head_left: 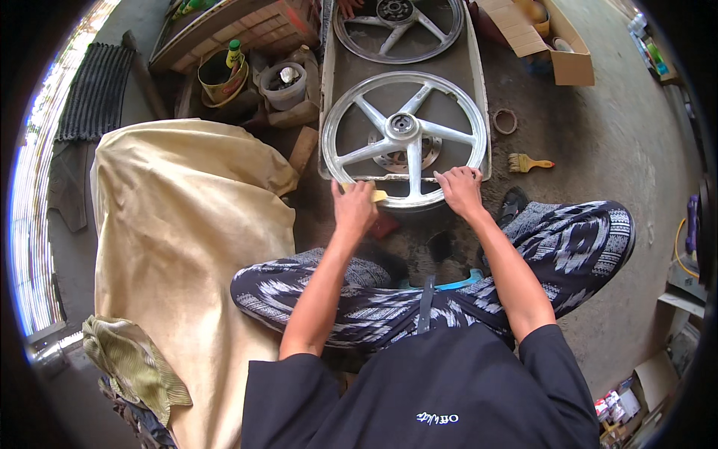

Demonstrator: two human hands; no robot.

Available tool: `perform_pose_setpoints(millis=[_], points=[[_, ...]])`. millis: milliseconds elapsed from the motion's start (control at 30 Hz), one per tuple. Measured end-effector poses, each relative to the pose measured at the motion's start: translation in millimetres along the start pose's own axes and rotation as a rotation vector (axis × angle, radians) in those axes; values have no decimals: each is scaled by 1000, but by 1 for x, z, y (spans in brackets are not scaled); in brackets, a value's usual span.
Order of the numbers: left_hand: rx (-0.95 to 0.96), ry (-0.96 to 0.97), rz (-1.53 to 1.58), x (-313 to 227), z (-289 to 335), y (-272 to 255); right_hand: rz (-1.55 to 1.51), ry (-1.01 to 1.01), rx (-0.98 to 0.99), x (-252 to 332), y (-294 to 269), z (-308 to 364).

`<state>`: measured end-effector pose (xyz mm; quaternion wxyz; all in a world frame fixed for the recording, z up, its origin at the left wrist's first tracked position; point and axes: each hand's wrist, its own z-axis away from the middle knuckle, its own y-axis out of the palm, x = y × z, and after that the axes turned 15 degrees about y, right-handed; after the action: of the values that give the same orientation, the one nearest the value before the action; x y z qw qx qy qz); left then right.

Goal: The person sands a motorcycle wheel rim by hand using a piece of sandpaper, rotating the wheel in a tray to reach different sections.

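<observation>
A five-spoke motorcycle wheel (pixel 415 161), whitish and worn, lies over the near end of a shallow rectangular tray (pixel 487 135). My left hand (pixel 354 208) is closed around a flat yellow piece, like sandpaper (pixel 378 195), and presses it on the near left of the rim. On the rim's near right side, my right hand (pixel 461 191) grips the wheel with its fingers over the edge. Below the spokes a brake disc (pixel 396 159) shows in part. A second, similar wheel (pixel 385 52) lies at the tray's far end, where another person's hand (pixel 350 7) partly shows.
To the right lie a paintbrush (pixel 531 162) and a brown ring (pixel 505 121), with a cardboard box (pixel 572 66) farther back. Left of the tray stand a white bucket (pixel 284 93) and a yellowish bucket (pixel 223 86). A tan sheet (pixel 194 224) covers something bulky at my left.
</observation>
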<state>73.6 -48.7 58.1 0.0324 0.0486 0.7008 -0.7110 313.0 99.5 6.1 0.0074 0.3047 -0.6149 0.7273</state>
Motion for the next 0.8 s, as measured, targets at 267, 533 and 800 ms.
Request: perform_pose_setpoints(millis=[267, 533, 800], points=[[-32, 22, 185, -58, -11, 0, 1, 88, 39, -2, -4, -6], [-14, 17, 196, -65, -20, 5, -36, 303, 39, 1, 1, -33], [-71, -43, 361, -61, -5, -5, 50, 331, -83, 13, -4, -26]])
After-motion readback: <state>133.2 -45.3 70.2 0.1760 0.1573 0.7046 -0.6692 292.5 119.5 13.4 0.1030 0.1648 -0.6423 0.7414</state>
